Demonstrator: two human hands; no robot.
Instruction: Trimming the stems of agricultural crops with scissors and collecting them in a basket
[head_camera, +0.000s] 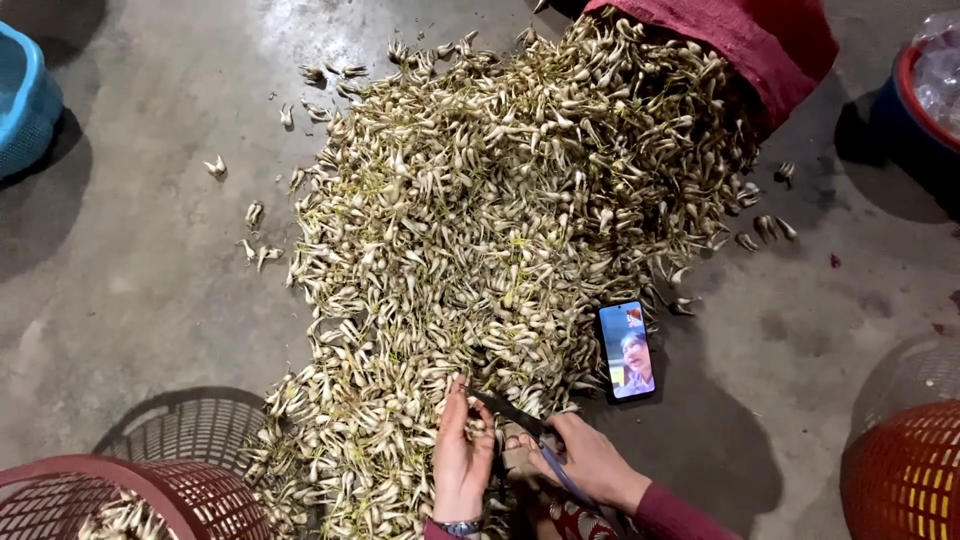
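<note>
Scissors (515, 415), one pair, sit gripped in the right hand (590, 462); left hand (460, 455) pinches one bulb (476, 428) from the single heap (500, 220).

bare grey concrete floor (130, 250), stained and scuffed, with a bright glare patch near the top and dark shadows.

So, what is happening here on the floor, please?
A person sits over a big pile of small pale bulbs spilled from a red sack onto the concrete floor. The left hand holds a few bulbs at the pile's near edge, and the right hand holds scissors pointed at them. A phone with a lit screen lies beside the pile. A red basket at the lower left already holds some bulbs.
</note>
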